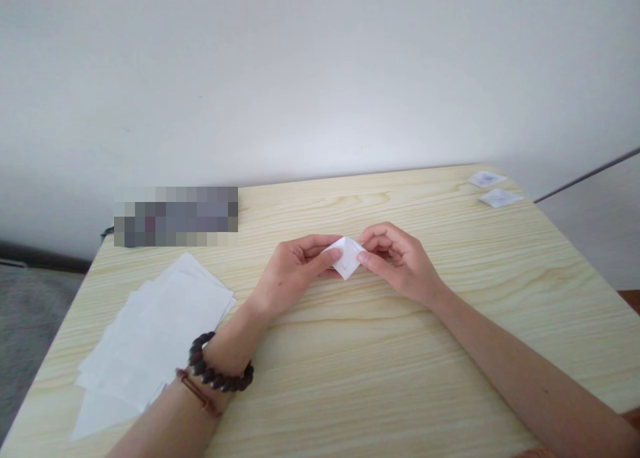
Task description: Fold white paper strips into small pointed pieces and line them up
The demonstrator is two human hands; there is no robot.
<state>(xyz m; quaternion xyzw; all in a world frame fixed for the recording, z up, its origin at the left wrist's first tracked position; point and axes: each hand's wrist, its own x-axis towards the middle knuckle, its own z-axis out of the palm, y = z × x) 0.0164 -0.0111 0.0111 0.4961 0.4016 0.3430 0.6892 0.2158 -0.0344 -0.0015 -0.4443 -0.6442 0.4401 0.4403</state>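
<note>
A small folded white paper (pixel 346 257), diamond-shaped, is held over the middle of a light wooden table (pixel 350 378). My left hand (pixel 293 271) pinches its left side with thumb and fingers closed on it. My right hand (pixel 400 258) pinches its right side the same way. The left wrist wears a dark bead bracelet (pixel 217 371) and a thin brown band.
A loose stack of white paper sheets (pixel 150 341) lies at the table's left front. Two small folded paper pieces (pixel 493 188) sit at the far right corner. A blurred dark object (pixel 175 216) rests at the back left edge. A pale wall stands behind.
</note>
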